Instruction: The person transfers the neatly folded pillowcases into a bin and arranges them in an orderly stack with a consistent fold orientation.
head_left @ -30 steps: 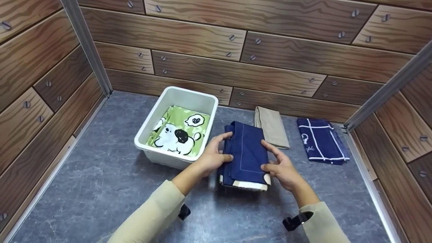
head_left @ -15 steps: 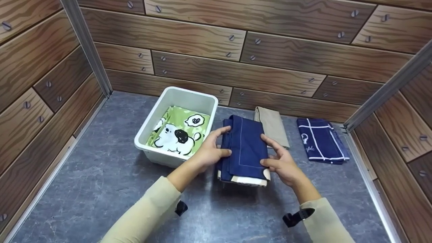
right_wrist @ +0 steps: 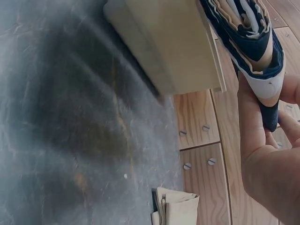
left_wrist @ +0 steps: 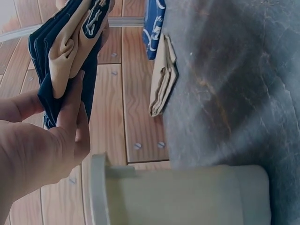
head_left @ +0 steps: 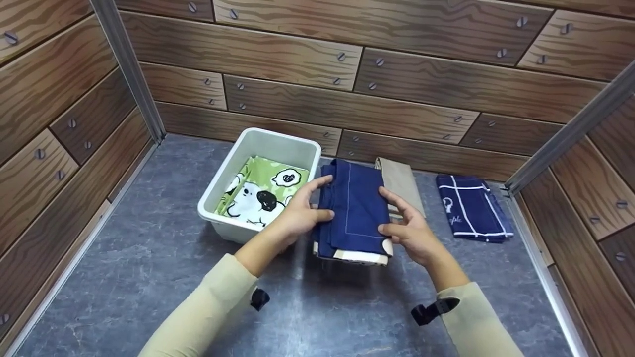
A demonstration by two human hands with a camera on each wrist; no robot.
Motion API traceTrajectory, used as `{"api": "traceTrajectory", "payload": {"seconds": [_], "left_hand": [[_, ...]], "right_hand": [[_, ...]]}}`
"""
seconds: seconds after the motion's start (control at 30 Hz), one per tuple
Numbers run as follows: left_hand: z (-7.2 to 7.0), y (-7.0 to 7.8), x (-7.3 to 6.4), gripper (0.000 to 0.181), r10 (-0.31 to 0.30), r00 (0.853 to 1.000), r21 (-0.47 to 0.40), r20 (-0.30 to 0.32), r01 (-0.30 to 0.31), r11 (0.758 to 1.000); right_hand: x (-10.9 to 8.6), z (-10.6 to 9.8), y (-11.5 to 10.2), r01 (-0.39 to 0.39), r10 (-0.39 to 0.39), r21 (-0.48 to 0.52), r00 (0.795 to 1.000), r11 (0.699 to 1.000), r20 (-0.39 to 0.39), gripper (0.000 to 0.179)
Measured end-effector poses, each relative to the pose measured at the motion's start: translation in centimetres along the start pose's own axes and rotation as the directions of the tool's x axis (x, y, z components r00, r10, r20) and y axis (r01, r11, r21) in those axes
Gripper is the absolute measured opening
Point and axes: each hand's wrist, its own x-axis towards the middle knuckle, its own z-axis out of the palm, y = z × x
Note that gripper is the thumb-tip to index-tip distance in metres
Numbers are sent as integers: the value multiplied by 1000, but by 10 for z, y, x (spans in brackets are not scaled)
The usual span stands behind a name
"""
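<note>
Between both hands is a folded navy cloth (head_left: pixel 359 208) with cream and white layers at its near edge. My left hand (head_left: pixel 303 210) pinches its left side, thumb on top and fingers beneath, as the left wrist view shows with the cloth (left_wrist: pixel 70 51). On the other side my right hand (head_left: pixel 411 230) grips the right edge the same way; in the right wrist view the rolled layers of the cloth (right_wrist: pixel 262 61) show above the fingers. The cloth is held up off the floor. Just left of it stands a light grey plastic bin (head_left: pixel 211 215) holding a green dog-print cloth (head_left: pixel 265 191).
A folded beige cloth (head_left: pixel 404 186) lies behind the held one, partly covered by it in the head view. Farther right is a navy cloth with white lines (head_left: pixel 471 208). Wood-patterned walls (head_left: pixel 317 94) close in the grey marbled floor (head_left: pixel 149 277).
Both hands have lifted the folded navy cloth a little and carried it away from the body and slightly left, toward the bin. The other cloths and the bin have stayed put.
</note>
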Motion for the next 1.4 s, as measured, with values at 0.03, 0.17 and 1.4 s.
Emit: {"api": "traceTrajectory", "payload": {"seconds": [0.03,0.17,1.4], "left_hand": [[-1,1,-1,82,-6,1000,-3,-4,6,1000],[-6,5,-3,82,-11,1000,-11,-16,11,1000],[-66,31,-18,82,-7,1000,18,-7,8,1000]], "right_hand": [[1,2,0,2,-2,3,1000,1000,-4,89],[4,8,-1,9,-9,4,1000,1000,-2,89],[42,58,-11,19,-23,51,997,999,80,87]]}}
